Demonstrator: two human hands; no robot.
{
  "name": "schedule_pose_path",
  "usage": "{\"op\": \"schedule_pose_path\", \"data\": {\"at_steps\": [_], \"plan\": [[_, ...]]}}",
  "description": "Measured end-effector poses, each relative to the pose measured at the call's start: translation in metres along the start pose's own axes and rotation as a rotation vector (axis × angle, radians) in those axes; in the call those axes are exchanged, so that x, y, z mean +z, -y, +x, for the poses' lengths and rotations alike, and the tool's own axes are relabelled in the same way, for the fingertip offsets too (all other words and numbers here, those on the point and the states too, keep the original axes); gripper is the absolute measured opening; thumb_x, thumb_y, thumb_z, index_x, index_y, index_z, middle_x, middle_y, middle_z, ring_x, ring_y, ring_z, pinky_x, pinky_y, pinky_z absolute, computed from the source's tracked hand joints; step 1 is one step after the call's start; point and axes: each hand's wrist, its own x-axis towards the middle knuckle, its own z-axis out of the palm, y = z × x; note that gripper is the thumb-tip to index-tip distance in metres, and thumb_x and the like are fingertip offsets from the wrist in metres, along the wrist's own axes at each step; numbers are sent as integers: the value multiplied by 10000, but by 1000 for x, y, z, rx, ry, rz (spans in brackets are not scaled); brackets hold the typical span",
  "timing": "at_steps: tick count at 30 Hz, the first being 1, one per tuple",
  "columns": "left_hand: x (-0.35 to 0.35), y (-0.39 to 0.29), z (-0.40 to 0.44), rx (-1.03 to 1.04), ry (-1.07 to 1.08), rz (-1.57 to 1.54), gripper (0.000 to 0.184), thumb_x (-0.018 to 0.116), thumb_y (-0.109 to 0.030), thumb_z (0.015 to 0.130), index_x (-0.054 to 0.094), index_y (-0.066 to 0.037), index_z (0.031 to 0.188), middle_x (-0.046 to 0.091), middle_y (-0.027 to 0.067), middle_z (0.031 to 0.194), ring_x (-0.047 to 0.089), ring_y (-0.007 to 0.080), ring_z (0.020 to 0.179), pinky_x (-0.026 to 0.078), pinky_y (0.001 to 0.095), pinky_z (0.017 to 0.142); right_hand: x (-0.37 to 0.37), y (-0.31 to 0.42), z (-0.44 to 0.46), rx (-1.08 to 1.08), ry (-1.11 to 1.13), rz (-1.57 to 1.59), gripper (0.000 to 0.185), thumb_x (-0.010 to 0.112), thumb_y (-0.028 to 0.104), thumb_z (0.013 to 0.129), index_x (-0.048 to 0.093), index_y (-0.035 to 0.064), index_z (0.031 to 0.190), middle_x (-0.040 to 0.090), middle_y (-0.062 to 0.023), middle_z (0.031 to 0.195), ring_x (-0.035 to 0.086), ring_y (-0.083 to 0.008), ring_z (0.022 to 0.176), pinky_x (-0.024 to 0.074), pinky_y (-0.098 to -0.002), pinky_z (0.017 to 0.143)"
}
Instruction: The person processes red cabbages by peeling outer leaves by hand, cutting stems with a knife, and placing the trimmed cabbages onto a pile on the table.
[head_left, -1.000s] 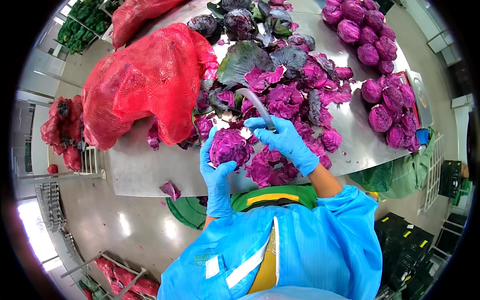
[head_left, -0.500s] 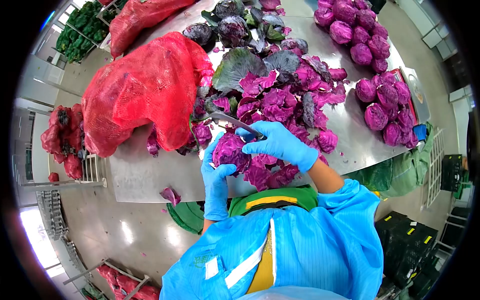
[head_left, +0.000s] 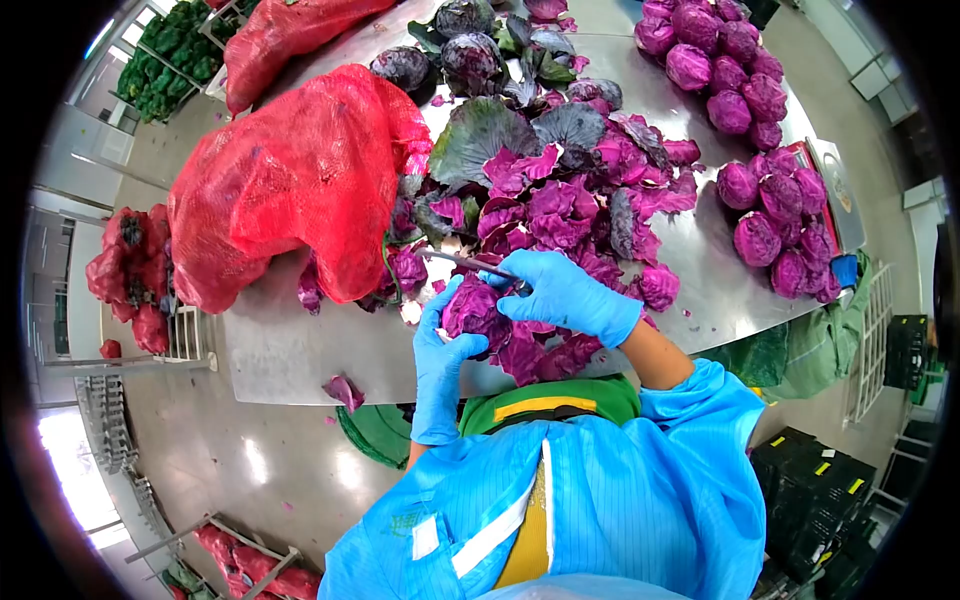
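Purple cabbage (head_left: 474,310): above metal table (head_left: 300,350), by the edge nearest the body. Left hand (head_left: 438,352) cups it from the left, thumb on near side; right hand (head_left: 572,292), back upward, grips knife (head_left: 458,260), blade leftward.

A round purple cabbage (head_left: 476,310) is held in the blue-gloved left hand (head_left: 438,352) and a narrow-bladed knife (head_left: 455,261) in the blue-gloved right hand (head_left: 568,294), beside loose purple leaves (head_left: 560,215) on a grey metal table (head_left: 290,350).
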Motion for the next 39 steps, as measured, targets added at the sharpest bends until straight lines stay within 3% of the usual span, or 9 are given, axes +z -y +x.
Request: {"op": "schedule_pose_path", "data": {"at_steps": [8,11,15,17,21,27,31,33,39], "plan": [[1,-8,5,-72,-65,9,852,661,96,533,506,-37,1360,597,107,1241,599,224,1098,522,328,925,26,6,-1,-363,-358,-751,180,673,228,787,568,104,865,505,-83,708,567,-240,616,473,-370,513],[-5,-17,1,14,7,8,839,645,56,519,521,-40,1343,587,109,1238,582,230,1117,490,336,973,6,-30,9,-154,-537,-1045,142,660,188,747,555,95,773,517,-86,739,576,-248,669,478,-358,511],[-16,-17,-4,13,-22,39,798,650,4,502,543,-30,1292,559,108,1280,549,226,1167,433,350,1036,-42,-45,1,127,-726,-523,350,668,152,831,631,86,1173,576,-90,822,598,-249,731,519,-363,657],[-24,-15,4,-51,29,60,783,648,1,510,543,-28,1285,556,108,1287,553,223,1162,438,348,1028,-27,-35,-1,55,-485,28,455,712,144,822,606,86,1261,647,-96,989,645,-210,873,524,-311,789],[-18,-22,10,-117,115,76,671,637,51,627,544,-36,1286,572,94,1259,581,195,1092,490,326,945,2,14,6,-177,-119,-18,515,770,245,790,601,109,1257,593,-109,1183,629,-239,991,517,-346,852],[-23,-32,11,-148,255,279,612,670,-10,674,580,-52,1278,626,71,1131,590,144,1014,493,289,853,-16,20,24,241,282,187,483,799,287,774,635,64,1169,646,-127,1003,615,-206,997,491,-341,860],[-38,5,22,78,343,433,569,691,-93,728,580,-53,1284,656,68,1087,603,127,957,505,295,850,-11,-2,19,0,304,-26,442,758,286,819,635,71,1186,663,-146,1046,640,-220,967,500,-345,860],[-28,-9,14,-135,293,331,565,720,-108,734,584,-54,1279,663,60,1069,610,123,932,511,287,843,-8,-9,13,-211,262,-235,454,717,295,848,605,108,1246,654,-153,999,656,-279,883,522,-370,783],[-37,18,31,-77,369,364,563,772,-103,735,591,-62,1266,679,38,1062,617,126,941,519,288,843,4,-25,5,-383,198,-623,540,602,350,900,437,179,1385,608,-131,892,627,-339,696,490,-444,556]]}}
